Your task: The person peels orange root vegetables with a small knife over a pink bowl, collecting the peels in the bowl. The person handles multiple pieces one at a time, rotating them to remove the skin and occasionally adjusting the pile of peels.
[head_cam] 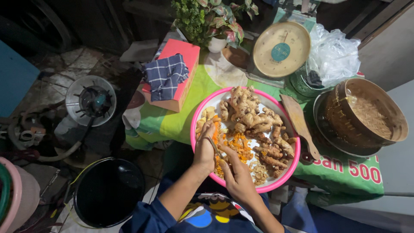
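Note:
A pink-rimmed white basin (196,118) sits on a table with a green cloth. It holds pale ginger roots (246,110), brown turmeric roots (274,153) and orange cut pieces (239,146). My left hand (205,149) is over the basin's near left side, closed on an orange piece of turmeric (214,134). My right hand (235,174) is just below it, gripping what looks like a small knife (216,149) against that piece. The blade is mostly hidden between the hands.
A wooden paddle (299,123) lies right of the basin. A bamboo steamer basket (366,114), a kitchen scale (280,49), a clear plastic bag (332,54), a red box with checked cloth (170,75) and a potted plant (213,21) stand around. On the floor: black bucket (108,192), gas burner (90,101).

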